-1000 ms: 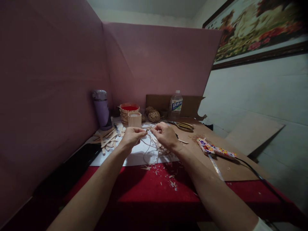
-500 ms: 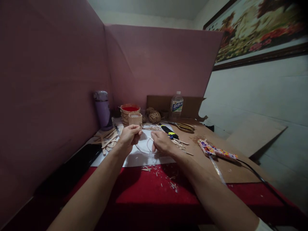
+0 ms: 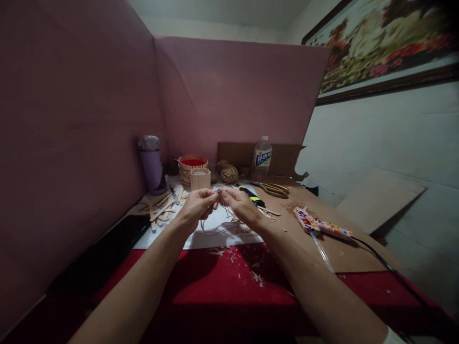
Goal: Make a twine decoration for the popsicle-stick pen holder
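Over the white paper (image 3: pixel 195 241), my left hand (image 3: pixel 201 204) and my right hand (image 3: pixel 238 203) meet fingertip to fingertip. Both pinch a piece of brown twine (image 3: pixel 220 193), bunched up between the fingers. Loose strands of it hang below and loop towards the paper. Just behind my left hand stands a small round cup of wooden sticks (image 3: pixel 200 178). A larger stick-walled container with a red inside (image 3: pixel 192 167) is behind that. The ball of twine (image 3: pixel 229 174) lies further back.
Loose wooden sticks (image 3: pixel 158 210) lie left, near a purple bottle (image 3: pixel 152 165) and a black flat object (image 3: pixel 118 239). On the right are scissors (image 3: pixel 276 190), a yellow-black tool (image 3: pixel 255 197) and a flower-patterned glue gun (image 3: pixel 319 225) with a cord. A clear bottle (image 3: pixel 263 157) stands behind.
My right hand has moved up and left to meet my left hand. The wide twine loop between them has drawn in, and twine is now bunched at the fingertips.
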Tool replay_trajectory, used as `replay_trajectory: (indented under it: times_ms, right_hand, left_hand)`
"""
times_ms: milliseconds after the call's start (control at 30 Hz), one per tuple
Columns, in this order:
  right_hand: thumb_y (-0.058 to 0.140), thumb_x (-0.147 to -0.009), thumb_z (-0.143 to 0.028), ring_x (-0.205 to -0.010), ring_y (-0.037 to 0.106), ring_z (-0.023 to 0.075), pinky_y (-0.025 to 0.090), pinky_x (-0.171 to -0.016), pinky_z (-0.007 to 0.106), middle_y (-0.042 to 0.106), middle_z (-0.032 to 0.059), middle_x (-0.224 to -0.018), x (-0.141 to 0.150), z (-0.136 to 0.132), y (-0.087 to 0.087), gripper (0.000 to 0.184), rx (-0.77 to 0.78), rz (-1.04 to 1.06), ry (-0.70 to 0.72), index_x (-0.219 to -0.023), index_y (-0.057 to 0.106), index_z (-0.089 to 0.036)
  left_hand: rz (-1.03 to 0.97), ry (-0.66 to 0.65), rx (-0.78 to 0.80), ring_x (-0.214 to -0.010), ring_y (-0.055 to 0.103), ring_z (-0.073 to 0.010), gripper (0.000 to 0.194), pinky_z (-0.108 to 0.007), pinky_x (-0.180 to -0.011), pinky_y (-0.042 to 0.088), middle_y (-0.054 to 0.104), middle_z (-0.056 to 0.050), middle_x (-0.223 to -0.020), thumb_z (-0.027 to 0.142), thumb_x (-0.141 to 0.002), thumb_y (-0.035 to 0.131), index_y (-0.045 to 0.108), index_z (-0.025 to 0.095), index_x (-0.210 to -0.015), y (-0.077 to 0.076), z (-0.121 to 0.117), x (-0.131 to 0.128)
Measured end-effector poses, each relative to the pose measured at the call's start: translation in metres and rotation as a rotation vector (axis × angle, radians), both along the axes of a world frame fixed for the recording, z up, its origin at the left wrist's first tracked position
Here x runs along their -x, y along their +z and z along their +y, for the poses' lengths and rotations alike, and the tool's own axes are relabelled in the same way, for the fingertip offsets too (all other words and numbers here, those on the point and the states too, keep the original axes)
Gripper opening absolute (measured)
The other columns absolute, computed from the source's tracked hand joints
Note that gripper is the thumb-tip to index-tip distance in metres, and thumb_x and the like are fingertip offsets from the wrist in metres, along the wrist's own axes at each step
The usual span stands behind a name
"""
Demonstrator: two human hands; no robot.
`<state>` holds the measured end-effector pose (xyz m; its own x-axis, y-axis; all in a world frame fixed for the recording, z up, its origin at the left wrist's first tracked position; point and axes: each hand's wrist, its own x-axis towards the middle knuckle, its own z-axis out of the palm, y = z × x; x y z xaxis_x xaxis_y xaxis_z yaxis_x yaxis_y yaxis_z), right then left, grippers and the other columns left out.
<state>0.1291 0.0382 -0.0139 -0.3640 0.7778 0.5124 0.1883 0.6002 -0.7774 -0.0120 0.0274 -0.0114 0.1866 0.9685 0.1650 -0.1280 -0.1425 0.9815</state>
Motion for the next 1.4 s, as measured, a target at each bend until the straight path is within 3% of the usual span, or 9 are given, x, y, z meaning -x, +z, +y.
replay_trajectory:
  times_ms: [67,133,333,633,933,1033,1133,1300,1400]
  right_hand:
    - [0.04,-0.083,-0.032,-0.057,0.052,0.0107,0.041,-0.053,0.023,0.057,0.0022,-0.068,0.003,-0.001,-0.002,0.022,0.187,0.036,0.127,-0.076,0.053,-0.015]
    - [0.045,-0.08,-0.03,-0.047,0.043,0.0074,0.033,-0.045,0.02,0.052,-0.0007,-0.061,0.003,-0.001,-0.003,0.019,0.247,0.045,0.11,-0.071,0.051,-0.015]
    - [0.054,-0.072,-0.03,-0.046,0.036,0.006,0.026,-0.044,0.02,0.046,-0.0031,-0.05,-0.004,0.002,0.0,0.023,0.179,-0.063,-0.066,-0.056,0.05,-0.014]
    - [0.053,-0.068,-0.026,-0.038,0.026,0.0048,0.018,-0.042,0.021,0.036,-0.0075,-0.04,-0.008,-0.006,0.01,0.018,0.33,0.026,0.048,-0.053,0.049,-0.015]
    - [0.05,-0.063,-0.022,-0.036,0.024,0.004,0.014,-0.04,0.021,0.035,-0.0081,-0.038,-0.006,0.001,0.004,0.011,0.368,0.077,-0.064,-0.056,0.054,-0.014]
    - [0.05,-0.061,-0.021,-0.037,0.028,0.0039,0.017,-0.039,0.02,0.04,-0.0064,-0.04,-0.005,0.004,0.001,0.012,0.364,0.116,-0.122,-0.052,0.051,-0.014]
    - [0.05,-0.06,-0.02,-0.037,0.032,0.0041,0.018,-0.037,0.02,0.046,-0.0043,-0.043,-0.006,0.004,0.001,0.01,0.392,0.205,-0.171,-0.052,0.05,-0.014]
    - [0.05,-0.063,-0.024,-0.033,0.026,0.0028,0.011,-0.033,0.02,0.054,-0.0013,-0.051,-0.011,0.002,0.006,0.01,0.531,0.398,-0.062,-0.058,0.047,-0.016]
    - [0.051,-0.064,-0.024,-0.032,0.021,0.0026,0.009,-0.033,0.02,0.046,-0.0055,-0.045,-0.013,0.001,0.008,0.011,0.588,0.431,-0.005,-0.06,0.045,-0.017]
  left_hand:
    - [0.02,-0.014,-0.017,-0.032,0.028,-0.0004,0.028,-0.016,-0.032,0.012,0.049,0.003,-0.048,0.036,-0.066,0.066,0.053,0.012,-0.064,0.0,-0.001,0.0]
    - [0.05,-0.001,-0.016,-0.032,0.028,-0.0004,0.029,-0.016,-0.032,0.013,0.05,0.003,-0.048,0.037,-0.066,0.066,0.053,0.012,-0.064,0.0,-0.001,-0.001]
    - [0.128,0.089,0.013,-0.032,0.032,-0.0022,0.028,-0.016,-0.033,0.015,0.047,0.004,-0.043,0.037,-0.063,0.068,0.055,0.012,-0.066,0.0,0.0,-0.001]
    - [0.208,0.135,-0.082,-0.033,0.031,-0.0027,0.024,-0.017,-0.034,0.017,0.051,0.002,-0.043,0.034,-0.065,0.063,0.059,0.011,-0.062,0.003,-0.001,-0.003]
    - [0.468,0.411,-0.329,-0.047,0.047,-0.0087,0.019,-0.019,-0.042,0.03,0.06,-0.002,-0.051,0.032,-0.06,0.067,0.066,0.013,-0.057,-0.004,0.008,0.001]
    - [0.429,0.364,-0.296,-0.043,0.043,-0.0071,0.023,-0.019,-0.04,0.028,0.055,0.0,-0.046,0.035,-0.059,0.068,0.066,0.012,-0.056,0.002,0.002,-0.001]
    - [0.391,0.198,-0.258,-0.038,0.038,-0.0058,0.025,-0.019,-0.038,0.026,0.05,0.002,-0.041,0.036,-0.061,0.067,0.068,0.011,-0.061,0.007,-0.006,-0.005]
    - [0.488,-0.079,-0.278,-0.039,0.043,-0.008,0.022,-0.02,-0.042,0.032,0.053,-0.001,-0.041,0.032,-0.067,0.062,0.071,0.012,-0.064,-0.001,-0.009,-0.01]
    - [0.598,-0.058,-0.297,-0.042,0.046,-0.0098,0.02,-0.02,-0.043,0.03,0.058,-0.003,-0.045,0.032,-0.067,0.062,0.071,0.015,-0.062,-0.008,-0.004,-0.007]
